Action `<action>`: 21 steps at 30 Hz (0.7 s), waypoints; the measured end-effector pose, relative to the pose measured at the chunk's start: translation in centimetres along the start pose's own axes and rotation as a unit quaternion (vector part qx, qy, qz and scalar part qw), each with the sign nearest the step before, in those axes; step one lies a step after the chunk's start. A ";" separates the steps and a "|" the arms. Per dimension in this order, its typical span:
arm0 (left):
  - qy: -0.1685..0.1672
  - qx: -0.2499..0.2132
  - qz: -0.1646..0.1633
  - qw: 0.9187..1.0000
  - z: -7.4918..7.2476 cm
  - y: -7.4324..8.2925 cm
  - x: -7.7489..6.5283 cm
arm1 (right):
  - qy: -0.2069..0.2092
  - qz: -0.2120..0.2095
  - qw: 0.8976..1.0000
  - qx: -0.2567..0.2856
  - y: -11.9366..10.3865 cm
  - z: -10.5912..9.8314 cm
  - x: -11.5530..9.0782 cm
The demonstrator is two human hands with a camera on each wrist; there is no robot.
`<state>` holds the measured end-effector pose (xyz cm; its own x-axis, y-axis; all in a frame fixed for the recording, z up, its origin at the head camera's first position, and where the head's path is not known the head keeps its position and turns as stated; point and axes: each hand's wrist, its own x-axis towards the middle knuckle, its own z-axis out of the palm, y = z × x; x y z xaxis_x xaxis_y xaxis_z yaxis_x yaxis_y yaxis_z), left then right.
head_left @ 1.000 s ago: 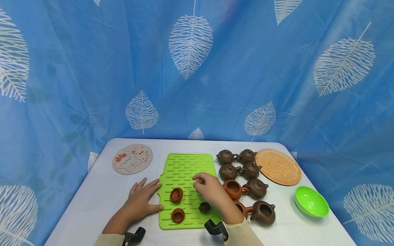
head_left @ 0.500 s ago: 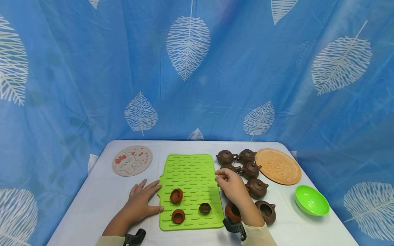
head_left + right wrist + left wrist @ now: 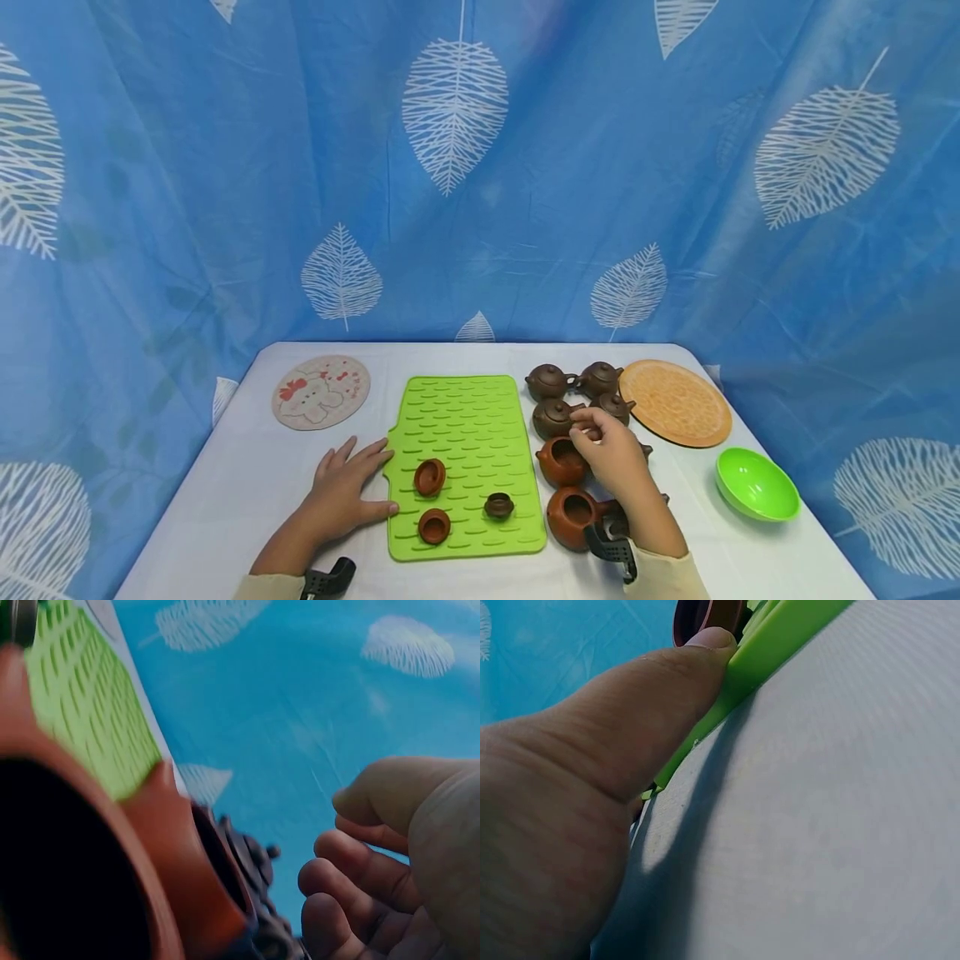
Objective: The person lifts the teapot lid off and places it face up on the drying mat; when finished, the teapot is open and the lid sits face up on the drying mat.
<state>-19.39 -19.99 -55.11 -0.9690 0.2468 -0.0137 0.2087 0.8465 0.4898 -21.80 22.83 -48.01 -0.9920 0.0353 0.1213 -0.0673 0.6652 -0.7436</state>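
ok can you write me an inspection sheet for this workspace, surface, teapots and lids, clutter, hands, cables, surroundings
Surface: white tabletop, with a green ridged mat lying on it.
Job's things: two reddish-brown lids and one dark-brown lid on that mat; two uncovered reddish-brown teapots beside it; dark-brown teapots, some partly hidden.
Clutter: round cartoon-print placemat, round orange board, bright green bowl.
Hands: left hand rests at the ridged mat's left edge; right hand is over the teapots, fingers loosely curled, nothing seen in its grasp.
Cables: nothing seen.
Surroundings: blue curtain with white leaf print.
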 end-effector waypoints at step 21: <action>0.002 -0.004 -0.001 1.000 0.2 -0.1 0.0 | 0.032 0.096 0.990 -0.098 5.0 -3.6 -0.3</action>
<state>-19.39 -20.01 -55.31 -0.9698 0.2438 -0.0105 0.2064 0.8426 0.4974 -21.41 28.87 -49.42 -0.9752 0.2182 0.0372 0.1495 0.7732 -0.6163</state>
